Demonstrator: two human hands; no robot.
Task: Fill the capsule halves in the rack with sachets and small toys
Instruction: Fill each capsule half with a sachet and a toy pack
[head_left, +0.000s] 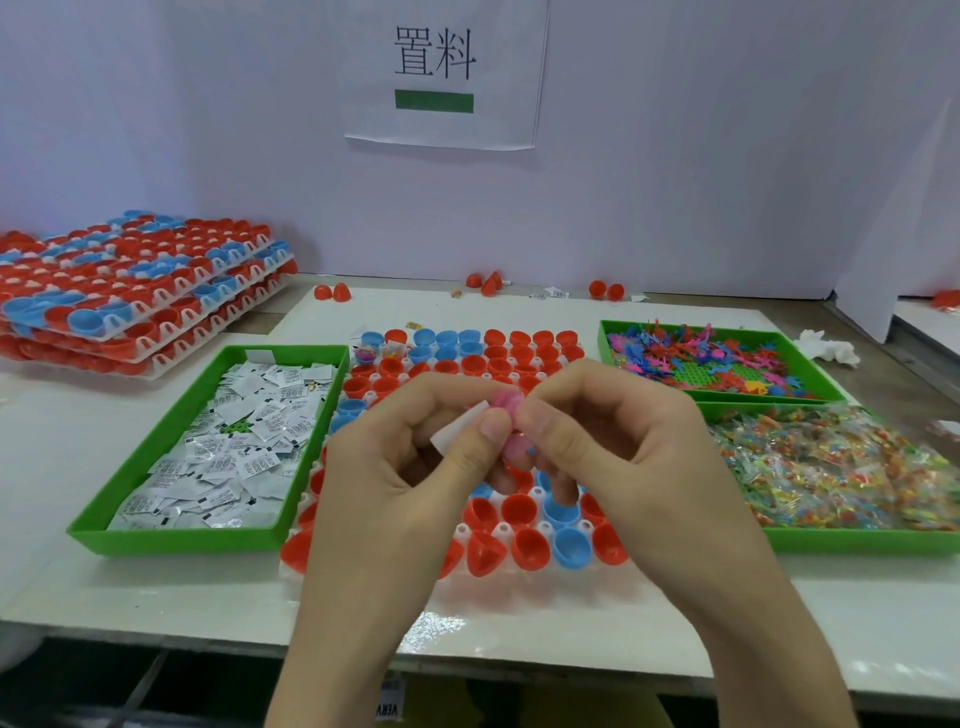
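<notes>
Head view: left hand (415, 457) pinches white paper sachet (460, 431); right hand (613, 447) pinches small pink plastic toy (506, 405). Both are held together above white plastic rack (545, 584) of red and blue capsule halves (519, 506), probably pairing one set before drop. Green plastic tray of sachets (176, 540) sits just beside rack on left, green plastic tray of coloured toys (769, 399) on right, for short reach. All on white desk (156, 587).

So the white table (156, 597) had the capsule rack (503, 530) sitting under the left hand (395, 467) and right hand (613, 447). A sachet tray (176, 540) lay just left of the left hand. A toy tray (602, 343) and a tray of bagged bits (857, 540) were off to the right of the right hand. Stacked racks (135, 291) sat far left, with loose red halves (332, 292) beyond.
</notes>
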